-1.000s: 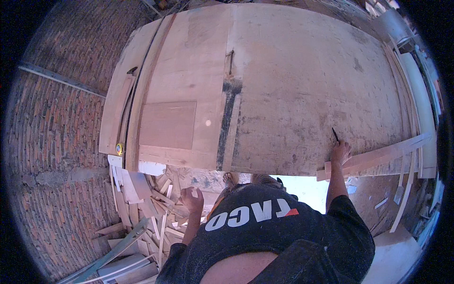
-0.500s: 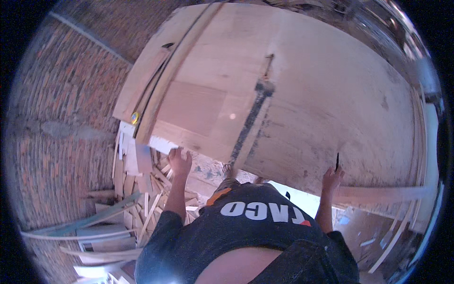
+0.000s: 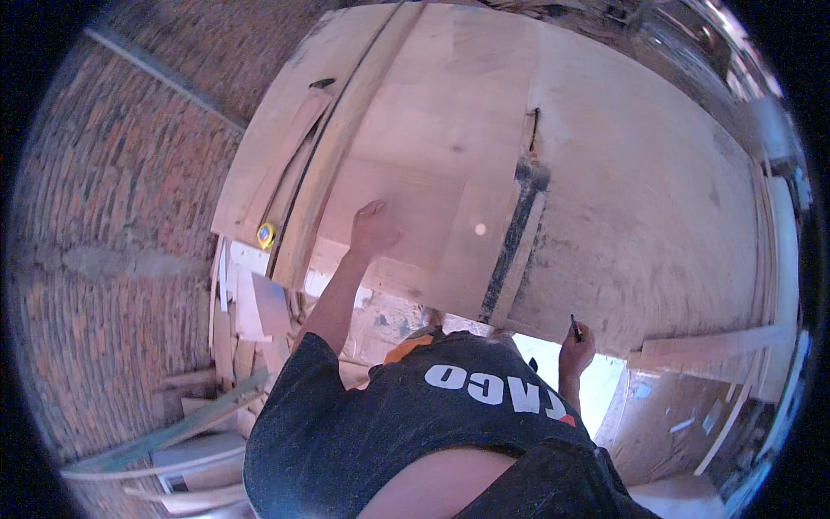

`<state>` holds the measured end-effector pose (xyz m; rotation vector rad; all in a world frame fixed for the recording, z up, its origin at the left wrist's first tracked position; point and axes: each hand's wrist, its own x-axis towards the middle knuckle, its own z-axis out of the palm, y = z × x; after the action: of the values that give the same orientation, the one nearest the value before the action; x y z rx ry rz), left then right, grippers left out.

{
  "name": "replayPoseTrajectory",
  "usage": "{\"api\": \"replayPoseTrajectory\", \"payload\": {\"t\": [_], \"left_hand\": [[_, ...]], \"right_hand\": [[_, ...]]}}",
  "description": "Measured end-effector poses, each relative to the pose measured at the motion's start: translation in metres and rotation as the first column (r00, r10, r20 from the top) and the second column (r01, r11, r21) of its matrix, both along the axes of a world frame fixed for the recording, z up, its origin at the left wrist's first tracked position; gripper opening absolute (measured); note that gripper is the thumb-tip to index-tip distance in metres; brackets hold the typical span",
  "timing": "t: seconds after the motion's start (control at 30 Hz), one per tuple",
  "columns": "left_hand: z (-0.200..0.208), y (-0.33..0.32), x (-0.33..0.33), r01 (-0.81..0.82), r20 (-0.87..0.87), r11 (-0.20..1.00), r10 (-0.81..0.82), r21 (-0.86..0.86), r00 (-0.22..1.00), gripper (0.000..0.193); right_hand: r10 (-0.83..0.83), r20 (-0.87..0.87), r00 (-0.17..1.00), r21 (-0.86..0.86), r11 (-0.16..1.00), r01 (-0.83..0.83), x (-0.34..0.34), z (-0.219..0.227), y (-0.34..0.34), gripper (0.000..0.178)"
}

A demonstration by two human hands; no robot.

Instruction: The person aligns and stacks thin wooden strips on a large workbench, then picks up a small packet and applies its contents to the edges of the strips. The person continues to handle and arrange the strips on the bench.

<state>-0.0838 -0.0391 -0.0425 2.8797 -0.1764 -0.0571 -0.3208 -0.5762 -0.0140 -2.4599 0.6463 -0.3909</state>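
My left hand (image 3: 375,232) reaches over a thin reddish-brown wood sheet (image 3: 415,195) on the large worktable (image 3: 640,190). Its fingers are spread and slightly blurred, and I cannot tell whether they touch the sheet. At the table's near edge, my right hand (image 3: 577,349) is closed round a slim dark pencil (image 3: 575,326), tip pointing away from me. Between the hands runs a dark strip (image 3: 510,251) set in the tabletop, with a narrow slot (image 3: 533,130) beyond it. Left of the sheet lies a long wooden bar (image 3: 346,130).
A yellow tape measure (image 3: 265,234) lies at the table's left corner, near narrow wood strips (image 3: 281,177). Wood offcuts (image 3: 246,346) pile up below on the left, by a brick wall (image 3: 112,182). A board (image 3: 713,348) sticks out at the near right.
My left hand has moved from the table's near edge forward and right, over the sheet. The right hand with the pencil has drawn back toward me and left. The view has shifted slightly.
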Motion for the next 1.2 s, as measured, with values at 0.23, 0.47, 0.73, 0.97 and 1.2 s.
{"api": "replayPoseTrajectory", "payload": {"t": [0.23,0.47,0.73,0.97,1.2], "left_hand": [[0.033,-0.047,0.096,0.249,-0.184,0.969,-0.244,0.005,0.952,0.103],[0.049,-0.053,0.127,0.319,-0.448,0.947,-0.265,0.048,0.854,0.115],[0.062,-0.040,0.091,0.342,-0.384,0.939,-0.305,0.029,0.871,0.129],[0.025,-0.036,0.058,0.322,-0.267,0.944,-0.330,-0.074,0.905,0.130],[0.024,-0.045,0.035,0.307,-0.259,0.948,-0.319,-0.087,0.912,0.126]], "right_hand": [[-0.178,-0.095,0.979,-0.065,0.983,0.173,-0.031,0.012,0.085,0.011],[-0.248,-0.162,0.955,-0.144,0.964,0.226,-0.075,-0.003,0.138,0.013],[0.014,-0.213,0.977,0.092,0.996,0.005,0.005,0.013,0.173,0.029],[0.446,-0.395,0.803,0.431,0.862,-0.267,0.091,0.026,0.230,0.045],[0.527,-0.205,0.825,0.562,0.753,-0.341,0.099,0.035,0.261,0.046]]}}
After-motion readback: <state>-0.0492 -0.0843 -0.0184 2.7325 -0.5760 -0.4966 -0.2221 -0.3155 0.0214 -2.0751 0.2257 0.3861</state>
